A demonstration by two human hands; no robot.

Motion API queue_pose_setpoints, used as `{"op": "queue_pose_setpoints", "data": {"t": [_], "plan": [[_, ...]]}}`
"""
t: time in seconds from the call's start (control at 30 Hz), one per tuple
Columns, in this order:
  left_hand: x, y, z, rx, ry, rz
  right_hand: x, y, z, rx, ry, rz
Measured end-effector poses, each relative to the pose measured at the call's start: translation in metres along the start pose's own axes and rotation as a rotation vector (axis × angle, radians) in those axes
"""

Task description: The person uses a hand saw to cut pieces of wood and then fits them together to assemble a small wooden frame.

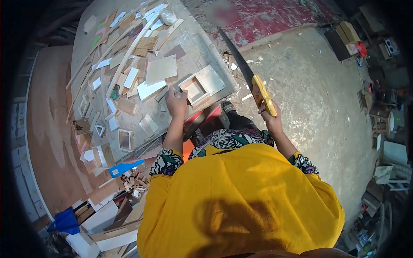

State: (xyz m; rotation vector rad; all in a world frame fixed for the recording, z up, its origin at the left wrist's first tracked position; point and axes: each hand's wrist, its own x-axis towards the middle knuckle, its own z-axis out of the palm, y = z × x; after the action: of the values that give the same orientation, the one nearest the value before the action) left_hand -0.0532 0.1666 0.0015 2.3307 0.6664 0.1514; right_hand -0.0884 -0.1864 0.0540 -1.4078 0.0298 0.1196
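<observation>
Seeing handsaw [251,77] hanging in air over concrete floor [309,99], blade pointing away, right of workbench [86,38]. Right hand [270,116] wrapping fingers closed round yellow handle. Left hand [176,102] gripping small pale piece at bench edge, just beside open wooden box frame [201,86]. Wood offcuts [129,64] littering bench.

Even, fairly bright daylight, diffuse. Soft shadow of the head falls on the yellow garment [258,202]. Strong fisheye curvature; black vignette rings the frame well outside the garment. Red floor patch [258,17] far above it is blurred; mild compression softness throughout.
</observation>
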Motion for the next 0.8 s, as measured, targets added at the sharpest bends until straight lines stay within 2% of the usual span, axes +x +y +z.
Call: {"op": "queue_pose_setpoints", "data": {"t": [0.07,0.1,0.13,0.2,0.37,0.43,0.67,0.73,0.8], "plan": [[-0.008,0.019,0.001,0.132,0.277,0.354,-0.01,0.002,-0.002,-0.003,-0.073,-0.015],[-0.007,0.031,-0.005,0.149,0.147,0.504,-0.015,0.006,-0.002,0.025,-0.081,0.012],[-0.012,0.047,-0.01,0.15,0.149,0.513,-0.02,0.009,-0.002,-0.015,-0.1,0.023],[-0.021,0.075,-0.011,0.459,-0.054,0.553,-0.029,0.016,0.002,-0.072,-0.138,0.001],[-0.006,0.069,0.003,0.544,-0.206,0.506,-0.039,0.029,0.025,-0.168,-0.175,-0.047],[-0.006,0.065,0.004,0.52,-0.229,0.482,-0.037,0.042,0.028,-0.219,-0.205,-0.119],[-0.003,0.051,0.012,0.562,-0.222,0.504,-0.044,0.055,0.041,-0.25,-0.257,-0.129],[-0.003,0.051,0.012,0.57,-0.225,0.512,-0.046,0.063,0.043,-0.195,-0.288,-0.101],[-0.002,0.048,0.013,0.543,-0.261,0.497,-0.048,0.068,0.042,-0.037,-0.34,0.037]]}}
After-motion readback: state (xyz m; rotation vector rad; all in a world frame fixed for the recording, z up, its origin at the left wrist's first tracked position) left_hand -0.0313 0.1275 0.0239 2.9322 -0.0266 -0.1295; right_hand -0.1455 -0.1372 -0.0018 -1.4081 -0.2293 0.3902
